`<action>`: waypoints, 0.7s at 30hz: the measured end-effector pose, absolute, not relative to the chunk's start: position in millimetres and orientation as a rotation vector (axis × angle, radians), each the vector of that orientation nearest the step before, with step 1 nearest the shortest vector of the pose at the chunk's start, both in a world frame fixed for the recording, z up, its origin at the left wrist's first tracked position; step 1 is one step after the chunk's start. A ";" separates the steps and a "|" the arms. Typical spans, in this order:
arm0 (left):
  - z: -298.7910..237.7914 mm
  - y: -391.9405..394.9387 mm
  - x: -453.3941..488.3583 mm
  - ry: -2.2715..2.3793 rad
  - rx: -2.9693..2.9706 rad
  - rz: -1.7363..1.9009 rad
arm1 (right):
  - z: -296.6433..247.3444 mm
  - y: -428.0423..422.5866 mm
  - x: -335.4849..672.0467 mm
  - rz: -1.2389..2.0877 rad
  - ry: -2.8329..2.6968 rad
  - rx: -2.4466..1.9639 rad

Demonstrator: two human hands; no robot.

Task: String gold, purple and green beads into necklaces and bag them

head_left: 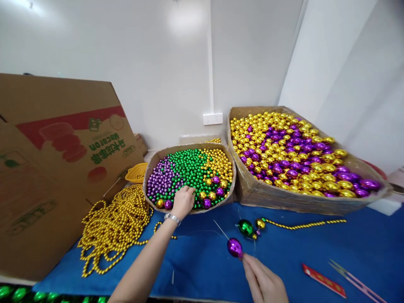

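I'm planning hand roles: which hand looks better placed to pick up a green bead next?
Left, I'd judge: the left hand is right at the green beads, while the right hand is farther off, occupied holding the purple ball.

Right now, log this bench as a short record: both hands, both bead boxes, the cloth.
left hand: over the smaller box, fingers at the green beads; grip hidden
right hand: pinching a purple bauble, thin needle jutting beyond it
smaller box: purple, green and gold beads, some larger balls
larger box: gold and purple baubles
blue cloth: gold bead strands, green bauble, red packet
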State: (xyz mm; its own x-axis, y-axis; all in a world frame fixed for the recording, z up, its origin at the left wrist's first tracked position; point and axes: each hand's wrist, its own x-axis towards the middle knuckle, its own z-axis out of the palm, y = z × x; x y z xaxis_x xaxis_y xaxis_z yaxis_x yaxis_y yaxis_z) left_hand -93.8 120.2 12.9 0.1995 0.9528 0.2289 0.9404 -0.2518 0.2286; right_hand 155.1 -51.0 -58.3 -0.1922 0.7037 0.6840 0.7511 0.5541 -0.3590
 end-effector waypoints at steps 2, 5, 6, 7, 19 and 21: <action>14.9 106.4 -88.2 1.640 2.086 0.854 | -57.8 -50.6 154.4 -0.074 -1.907 -1.189; 16.2 81.1 -73.7 1.065 1.319 1.180 | -55.1 -49.4 152.5 -0.063 -1.897 -1.199; 16.2 72.9 -68.3 0.940 1.132 1.188 | -53.8 -49.1 151.9 -0.055 -1.898 -1.200; 16.1 65.4 -63.1 0.856 0.991 1.180 | -52.4 -48.8 151.4 -0.047 -1.900 -1.199; 10.8 36.7 -42.3 0.815 0.910 1.219 | -48.9 -51.5 156.0 -0.168 -1.924 -1.274; 9.6 36.2 -42.3 0.877 1.017 1.252 | -49.0 -53.0 157.2 -0.180 -1.944 -1.288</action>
State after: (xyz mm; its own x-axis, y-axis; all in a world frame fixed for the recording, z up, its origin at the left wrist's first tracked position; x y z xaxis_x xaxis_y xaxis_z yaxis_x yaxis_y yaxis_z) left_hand -42.3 36.2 9.6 0.1254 0.9920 0.0156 -0.3241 0.0261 0.9456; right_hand 157.2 -53.0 -49.0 -0.1811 0.7204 0.6695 0.8311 0.4761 -0.2875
